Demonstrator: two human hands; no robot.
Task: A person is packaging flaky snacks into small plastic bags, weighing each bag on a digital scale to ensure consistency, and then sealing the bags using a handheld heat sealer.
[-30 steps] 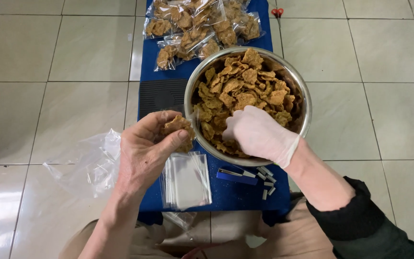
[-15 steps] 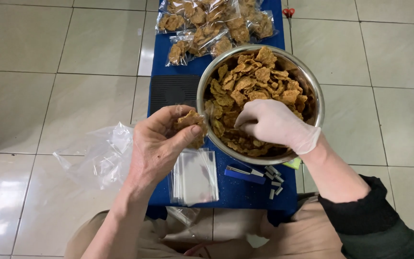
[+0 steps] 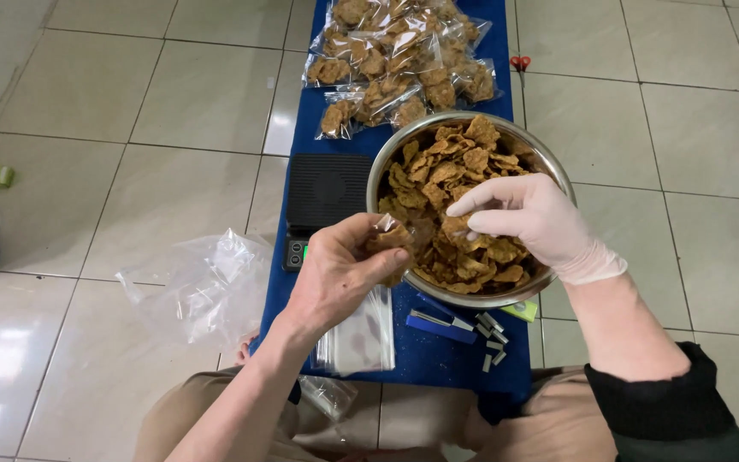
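The lower front part of the metal bowl (image 3: 549, 167) is covered by the gloved right hand (image 3: 532, 222), and the chips under this hand are not seen. The small clear bag (image 3: 389, 233) in the left hand (image 3: 335, 274) is mostly hidden by the fingers, so its opening cannot be told. The pile of filled bags (image 3: 399, 64) is cut off by the top edge. The black scale (image 3: 327, 192) is partly covered by the bowl; its small display is too small to be read. The stack of empty bags (image 3: 361, 334) is partly hidden under the left wrist. Both forearms are cut off by the bottom edge.
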